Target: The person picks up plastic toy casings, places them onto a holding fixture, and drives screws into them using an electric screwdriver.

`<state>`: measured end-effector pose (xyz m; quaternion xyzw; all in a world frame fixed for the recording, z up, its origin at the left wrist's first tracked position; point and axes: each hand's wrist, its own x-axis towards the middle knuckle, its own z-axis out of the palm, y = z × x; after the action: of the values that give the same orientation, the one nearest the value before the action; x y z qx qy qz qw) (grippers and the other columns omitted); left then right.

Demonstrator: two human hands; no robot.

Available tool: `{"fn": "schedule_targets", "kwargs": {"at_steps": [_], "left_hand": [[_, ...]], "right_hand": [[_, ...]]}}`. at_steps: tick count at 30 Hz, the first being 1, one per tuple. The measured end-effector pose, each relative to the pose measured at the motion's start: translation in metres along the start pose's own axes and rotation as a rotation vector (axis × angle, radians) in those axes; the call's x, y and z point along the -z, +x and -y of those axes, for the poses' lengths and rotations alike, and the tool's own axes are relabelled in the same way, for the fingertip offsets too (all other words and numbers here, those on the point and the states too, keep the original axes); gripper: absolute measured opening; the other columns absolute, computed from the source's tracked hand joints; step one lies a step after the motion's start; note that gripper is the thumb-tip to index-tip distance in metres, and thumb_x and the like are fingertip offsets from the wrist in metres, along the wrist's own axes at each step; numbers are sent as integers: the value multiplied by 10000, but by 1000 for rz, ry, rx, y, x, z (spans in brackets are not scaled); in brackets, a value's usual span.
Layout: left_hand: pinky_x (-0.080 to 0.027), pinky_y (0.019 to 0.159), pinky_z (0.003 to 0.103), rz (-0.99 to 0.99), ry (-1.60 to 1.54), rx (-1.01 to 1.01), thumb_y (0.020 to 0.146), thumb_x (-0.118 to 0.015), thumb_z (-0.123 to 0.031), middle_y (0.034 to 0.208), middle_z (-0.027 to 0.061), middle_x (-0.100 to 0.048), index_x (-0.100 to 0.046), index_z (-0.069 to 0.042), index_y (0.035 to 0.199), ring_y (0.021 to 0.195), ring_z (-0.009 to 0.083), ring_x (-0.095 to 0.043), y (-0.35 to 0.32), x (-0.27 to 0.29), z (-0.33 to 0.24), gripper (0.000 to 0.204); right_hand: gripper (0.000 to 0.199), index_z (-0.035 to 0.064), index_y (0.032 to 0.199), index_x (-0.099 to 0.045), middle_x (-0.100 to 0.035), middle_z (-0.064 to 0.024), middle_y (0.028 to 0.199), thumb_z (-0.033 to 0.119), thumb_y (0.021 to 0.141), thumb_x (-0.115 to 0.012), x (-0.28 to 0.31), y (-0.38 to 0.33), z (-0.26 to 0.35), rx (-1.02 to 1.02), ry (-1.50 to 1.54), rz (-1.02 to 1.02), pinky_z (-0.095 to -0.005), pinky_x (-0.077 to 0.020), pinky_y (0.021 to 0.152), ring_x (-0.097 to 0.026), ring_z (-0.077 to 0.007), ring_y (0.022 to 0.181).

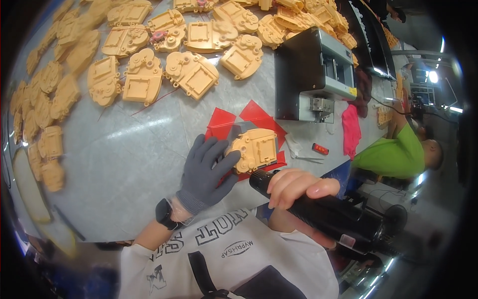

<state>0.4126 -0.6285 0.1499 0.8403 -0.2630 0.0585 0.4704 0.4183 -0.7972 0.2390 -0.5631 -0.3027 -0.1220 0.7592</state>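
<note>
Viewed from my remote position, the left hand [206, 169], in a dark grey knit glove, lies back upward with its fingers half curled and slightly parted. I see its index fingertip against the left edge of the yellow plastic gear housing [256, 149]; whether the thumb pinches from beneath I cannot tell. The right hand [301, 188], bare, is closed around a black barrel-shaped power tool [333, 212], its fingers wrapped over the upper side. The tool's ribbed nose points up and left, just beside the housing's lower edge; contact between the two I cannot confirm. The housing sits in front of the wearer, its rectangular recess to the right and its round bosses to the left, above a red folded-looking base [221, 123] on the grey tabletop [134, 174]. Beyond the hands I note further yellow housings [191, 74] along the far side and left, a black-and-grey benchtop machine [303, 74] to the upper right, and, right of the base, a small red object [320, 149] and a pink cloth [351, 130].
</note>
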Motion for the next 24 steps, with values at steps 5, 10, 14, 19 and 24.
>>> {"fn": "schedule_targets", "kwargs": {"at_steps": [5,10,14,19,24], "left_hand": [[-317,970,549,20,22,4,618,-718,-133,1149,173,-499,-504,-82,1150,1076,389,-471,-3,2,0,575],[-317,968,546,39,3,7,605,-708,-125,1150,163,-500,-508,-78,1152,1071,382,-471,-3,2,2,584],[-333,933,540,0,-4,14,639,-672,-132,1099,159,-499,-541,-91,1122,1011,362,-472,-1,3,2,502],[-342,917,538,-6,-11,8,633,-677,-119,1083,160,-505,-544,-89,1108,991,369,-476,1,0,2,493],[-342,917,536,-15,-4,-23,634,-674,-110,1080,160,-505,-533,-70,1100,997,372,-472,3,-3,3,489]], "right_hand": [[750,40,1053,-364,-541,-105,722,681,713,-551,-4,3,-4,-10,0,24,-326,-441,532,-552,-207,544],[744,33,1041,-369,-539,-110,740,665,705,-572,-5,5,-9,-47,-21,33,-324,-436,528,-544,-203,555],[719,29,1018,-384,-539,-99,697,643,707,-592,-9,8,-15,-27,-5,42,-321,-438,505,-537,-199,521],[699,27,1001,-394,-535,-90,653,628,712,-603,-9,9,-15,4,-25,28,-317,-437,480,-526,-196,479],[711,31,1025,-391,-543,-89,680,644,720,-581,1,-4,-14,4,16,-49,-346,-449,504,-528,-200,480]]}}
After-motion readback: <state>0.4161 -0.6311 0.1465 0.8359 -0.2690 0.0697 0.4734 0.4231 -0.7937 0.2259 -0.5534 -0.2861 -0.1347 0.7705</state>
